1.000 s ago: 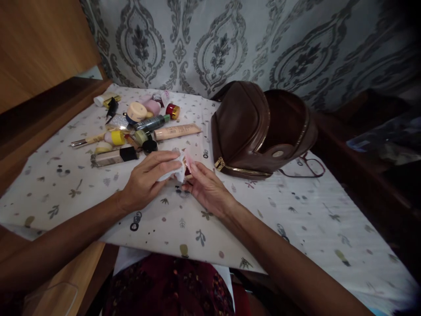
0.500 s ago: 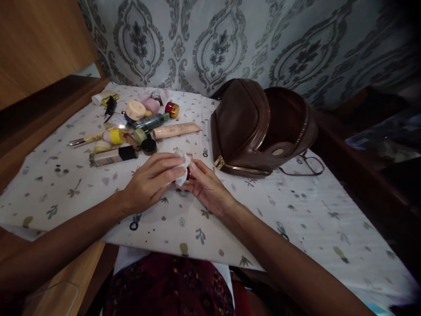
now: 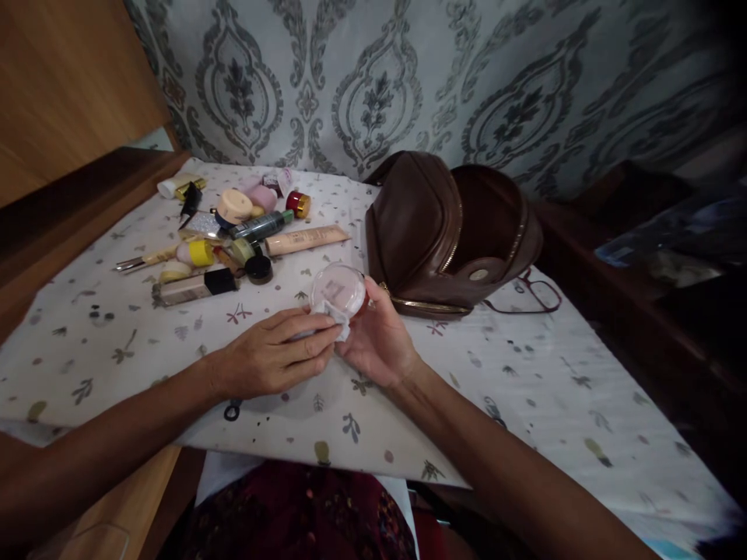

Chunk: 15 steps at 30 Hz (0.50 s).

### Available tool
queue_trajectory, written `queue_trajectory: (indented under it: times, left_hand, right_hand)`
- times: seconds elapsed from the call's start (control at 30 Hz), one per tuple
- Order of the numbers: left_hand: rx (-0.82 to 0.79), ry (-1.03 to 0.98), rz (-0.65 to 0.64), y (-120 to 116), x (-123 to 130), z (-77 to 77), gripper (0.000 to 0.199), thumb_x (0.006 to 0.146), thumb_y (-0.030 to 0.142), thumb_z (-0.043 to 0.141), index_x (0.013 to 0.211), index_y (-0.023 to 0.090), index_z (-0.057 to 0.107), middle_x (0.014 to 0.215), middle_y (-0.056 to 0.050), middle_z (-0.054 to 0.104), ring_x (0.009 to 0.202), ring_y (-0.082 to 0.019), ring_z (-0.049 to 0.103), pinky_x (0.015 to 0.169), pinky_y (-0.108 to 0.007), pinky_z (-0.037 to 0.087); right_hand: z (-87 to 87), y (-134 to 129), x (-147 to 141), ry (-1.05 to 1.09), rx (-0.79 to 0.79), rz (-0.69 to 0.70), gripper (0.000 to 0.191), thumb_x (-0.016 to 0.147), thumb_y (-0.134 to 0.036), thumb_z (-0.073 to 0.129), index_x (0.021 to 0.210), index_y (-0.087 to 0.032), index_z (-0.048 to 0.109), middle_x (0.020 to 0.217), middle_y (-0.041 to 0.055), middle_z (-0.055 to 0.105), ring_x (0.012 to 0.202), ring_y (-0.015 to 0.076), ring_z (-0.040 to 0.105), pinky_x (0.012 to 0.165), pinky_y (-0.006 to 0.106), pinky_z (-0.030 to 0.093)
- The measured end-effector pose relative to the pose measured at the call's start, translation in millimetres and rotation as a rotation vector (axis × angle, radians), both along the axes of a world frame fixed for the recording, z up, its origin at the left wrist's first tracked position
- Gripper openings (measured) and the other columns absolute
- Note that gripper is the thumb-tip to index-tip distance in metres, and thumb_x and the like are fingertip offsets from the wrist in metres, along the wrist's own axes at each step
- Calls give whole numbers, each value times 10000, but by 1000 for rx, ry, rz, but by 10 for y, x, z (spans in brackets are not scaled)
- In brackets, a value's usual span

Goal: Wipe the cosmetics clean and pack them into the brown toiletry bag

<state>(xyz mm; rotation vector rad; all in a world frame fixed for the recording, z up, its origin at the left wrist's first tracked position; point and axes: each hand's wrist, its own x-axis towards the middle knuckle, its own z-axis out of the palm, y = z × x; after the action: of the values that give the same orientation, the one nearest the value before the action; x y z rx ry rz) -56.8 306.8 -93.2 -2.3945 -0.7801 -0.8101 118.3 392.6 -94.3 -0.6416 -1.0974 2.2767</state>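
My right hand (image 3: 382, 342) is closed around a round cosmetic container (image 3: 337, 288) with a pale, flat face and a reddish edge. The container is tilted so that its face shows, held just above the cloth. My left hand (image 3: 285, 350) pinches a crumpled white wipe (image 3: 341, 320) against the container's near edge. Some of its fingertips are hidden behind the wipe. Beyond my hands lie a peach squeeze tube (image 3: 306, 239) and a small black-lidded jar (image 3: 258, 269).
A brown leather bag (image 3: 414, 225) stands unzipped on the right, with red-framed glasses (image 3: 542, 295) beside it. Several cosmetics, including a foundation bottle (image 3: 190, 288) and a red jar (image 3: 298, 204), lie at the back left of the patterned tablecloth (image 3: 525, 404).
The round container has been turned so its pale face shows, where it was edge-on before. My left hand has moved with the wipe to its near edge. The view has shifted slightly.
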Motion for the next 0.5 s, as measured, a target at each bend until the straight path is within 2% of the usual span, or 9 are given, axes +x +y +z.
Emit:
queue_trajectory:
  times: [0.17,0.33,0.5]
  left_hand:
    - [-57,-89,-30,0,-13,-28,199,875,83,664,1072,115,660,1178,-111,723,1255,-240,591,988,-405,600]
    - [-122,-163,-41,-25,-10,-11,174,910,85,605,1078,102,652,1176,-140,708,1275,-276,559,955,-424,605]
    - [-150,-198,-54,-35,-6,0,187,935,99,566,1096,146,646,1178,-115,702,1252,-258,570,929,-415,606]
  right_hand:
    - [33,-5,-12,32,-36,17,531,794,-723,500,929,-224,620,872,59,723,874,243,641,740,369,533]
    - [37,-6,-13,45,-67,0,478,804,-686,502,931,-241,621,883,40,724,885,246,631,760,376,520]
    - [28,-2,-10,30,-106,-64,427,799,-631,570,879,-216,637,791,32,700,738,209,591,657,318,493]
